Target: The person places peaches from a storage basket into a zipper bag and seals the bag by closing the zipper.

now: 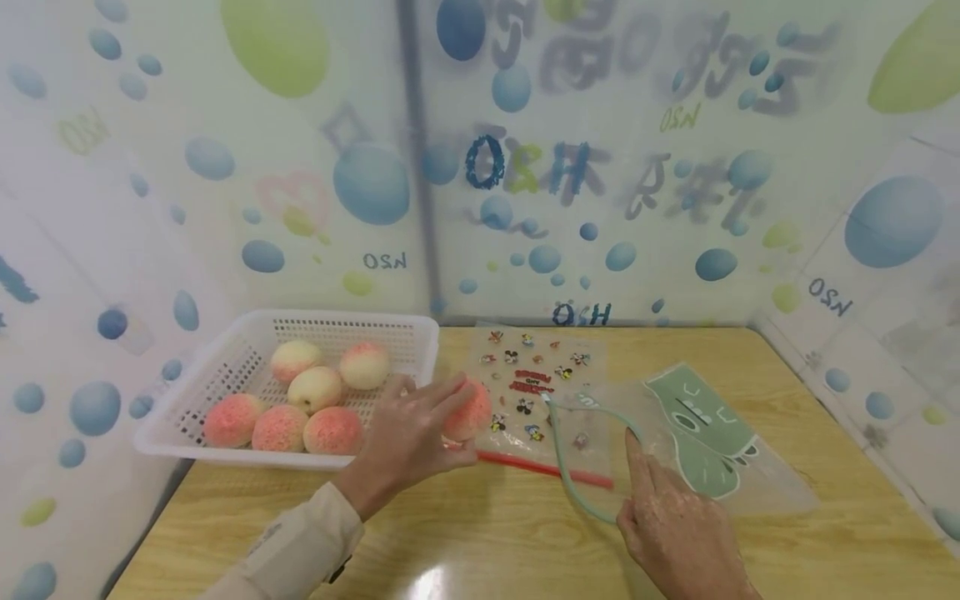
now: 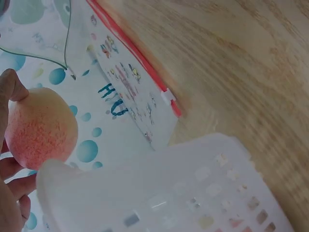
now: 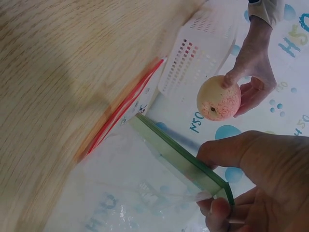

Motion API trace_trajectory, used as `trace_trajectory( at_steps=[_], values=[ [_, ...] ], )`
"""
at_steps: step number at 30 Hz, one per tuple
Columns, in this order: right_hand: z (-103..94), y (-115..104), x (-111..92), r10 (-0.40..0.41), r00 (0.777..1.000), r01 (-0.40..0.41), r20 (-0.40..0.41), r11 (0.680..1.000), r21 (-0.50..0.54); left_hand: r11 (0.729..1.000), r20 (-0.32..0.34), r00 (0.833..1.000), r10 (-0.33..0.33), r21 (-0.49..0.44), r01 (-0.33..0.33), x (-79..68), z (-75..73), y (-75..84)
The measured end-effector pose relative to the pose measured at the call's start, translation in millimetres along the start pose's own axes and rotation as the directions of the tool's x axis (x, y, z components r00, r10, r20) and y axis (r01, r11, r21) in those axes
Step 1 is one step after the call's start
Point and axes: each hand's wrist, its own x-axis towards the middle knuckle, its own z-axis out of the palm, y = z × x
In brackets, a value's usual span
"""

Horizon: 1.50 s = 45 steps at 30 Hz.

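My left hand (image 1: 408, 437) grips a cream-and-pink peach (image 1: 472, 410) above the table, between the basket and the bags. The left wrist view shows thumb and fingers around the peach (image 2: 42, 128). My right hand (image 1: 678, 525) pinches the green rim of a clear zip bag (image 1: 701, 417) with a green cartoon print. In the right wrist view, the bag's green-edged mouth (image 3: 186, 162) gapes, held between thumb and curled fingers. The held peach hovers beyond that mouth, apart from it.
A white perforated basket (image 1: 225, 456) with several peaches (image 1: 333, 431) stands at the left, near the wall. A clear cartoon-print bag (image 1: 525, 375) with a red slider zip lies flat mid-table, partly under the green-rimmed bag. Patterned walls (image 1: 525, 250) enclose the table's back and sides.
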Motion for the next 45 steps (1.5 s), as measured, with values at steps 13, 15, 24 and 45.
trace_trajectory(
  at_steps=[13,15,24,45],
  values=[
    [-1.2,0.8,0.7,0.033,0.999,-0.033,0.043,0.999,0.005,0.998,0.03,0.999,-0.009,-0.066,0.011,6.7,11.0,9.2],
    [-0.6,1.1,0.5,0.038,0.998,-0.038,0.047,0.999,0.007,0.998,0.032,0.999,-0.016,-0.066,0.018,8.1,12.6,10.8],
    [2.0,0.3,0.1,0.024,0.999,-0.025,0.045,0.999,0.036,0.994,0.052,0.998,-0.018,-0.103,0.024,13.1,18.5,22.7],
    [9.1,3.3,-6.0,-0.032,0.999,0.033,-0.04,0.999,0.024,0.986,0.031,0.992,0.125,-0.118,-0.121,19.1,51.3,68.2]
  ],
)
